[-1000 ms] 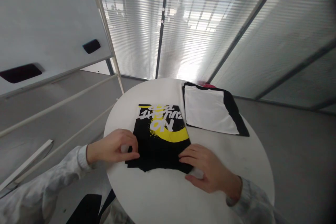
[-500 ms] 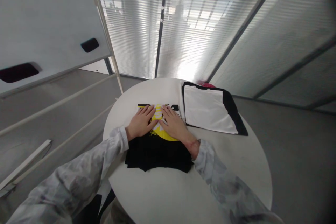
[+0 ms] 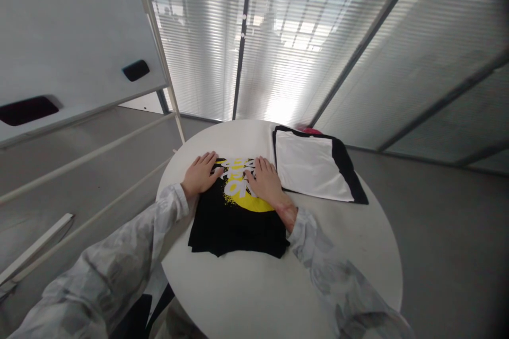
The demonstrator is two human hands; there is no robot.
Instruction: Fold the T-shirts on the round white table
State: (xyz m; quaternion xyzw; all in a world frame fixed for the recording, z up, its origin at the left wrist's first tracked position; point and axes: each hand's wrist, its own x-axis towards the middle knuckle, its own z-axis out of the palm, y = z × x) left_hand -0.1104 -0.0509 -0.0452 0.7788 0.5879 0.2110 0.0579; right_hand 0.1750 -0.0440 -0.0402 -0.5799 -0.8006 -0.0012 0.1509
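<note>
A black T-shirt [image 3: 238, 230] with a yellow and white print lies folded and flat on the round white table [image 3: 254, 291]. My left hand [image 3: 200, 174] rests palm down over its far left corner, fingers stretched out toward the back. Flat on the right part of the print lies my right hand [image 3: 265, 183], its fingers extended and the thumb apart. Part of the white lettering shows between the two hands; the rest of the print on the right is covered. Neither hand grips the cloth.
Folded white cloth [image 3: 306, 161] on black cloth [image 3: 349, 169] lies at the table's back right, close to my right hand. Something red [image 3: 311, 131] shows behind it. A whiteboard on a frame [image 3: 79, 26] stands at the left. Behind the table rises a ribbed translucent partition [image 3: 207, 53].
My left hand has slid left across the T-shirt to its edge, uncovering more of the print. My right hand has hardly moved. The view has shifted slightly.
</note>
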